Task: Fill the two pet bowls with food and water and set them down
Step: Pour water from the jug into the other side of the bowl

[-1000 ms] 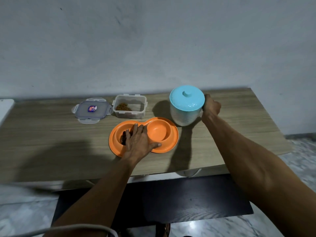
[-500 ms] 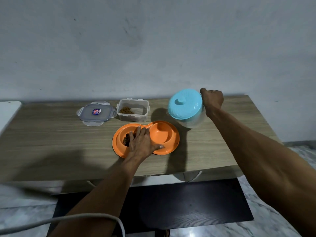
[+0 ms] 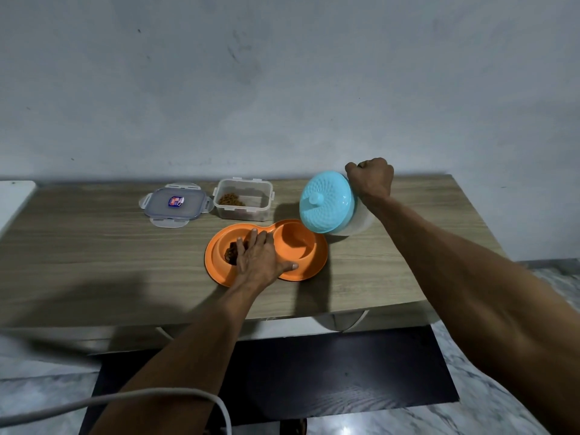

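Note:
An orange double pet bowl (image 3: 309, 269) lies on the wooden table (image 3: 94, 252). Its left cup holds brown kibble (image 3: 230, 253); its right cup (image 3: 295, 243) looks dry. My left hand (image 3: 260, 259) rests flat on the bowl's middle, fingers spread, holding it down. My right hand (image 3: 372, 178) grips the handle of a white jug with a light blue lid (image 3: 326, 202). The jug is tipped steeply to the left, its lid over the right cup's far edge. No water stream is visible.
A clear food container (image 3: 243, 199) with some kibble stands behind the bowl, its lid (image 3: 175, 204) lying to its left. A white object (image 3: 14, 199) sits at the table's far left edge. A pale cable (image 3: 125, 400) crosses the lower left.
My right hand has lifted the jug off the table and tipped it further left toward the right cup. My left hand stays on the bowl.

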The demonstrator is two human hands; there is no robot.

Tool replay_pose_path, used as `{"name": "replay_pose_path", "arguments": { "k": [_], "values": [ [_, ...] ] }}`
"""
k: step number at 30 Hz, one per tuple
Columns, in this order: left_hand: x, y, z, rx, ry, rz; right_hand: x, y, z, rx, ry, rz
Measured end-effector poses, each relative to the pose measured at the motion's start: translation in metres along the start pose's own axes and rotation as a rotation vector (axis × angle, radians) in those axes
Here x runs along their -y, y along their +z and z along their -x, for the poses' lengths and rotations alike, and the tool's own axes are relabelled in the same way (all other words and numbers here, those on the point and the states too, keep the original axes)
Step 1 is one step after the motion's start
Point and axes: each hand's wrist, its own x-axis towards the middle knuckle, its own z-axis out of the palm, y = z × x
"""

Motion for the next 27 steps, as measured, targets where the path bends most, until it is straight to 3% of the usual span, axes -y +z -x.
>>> {"name": "replay_pose_path", "arguments": {
  "k": [27],
  "values": [
    [-0.0015,0.0001,-0.0009,-0.004,-0.013,-0.009,0.0026,-0.0012,0.0037,0.037,-0.08,0.09]
  ]
}}
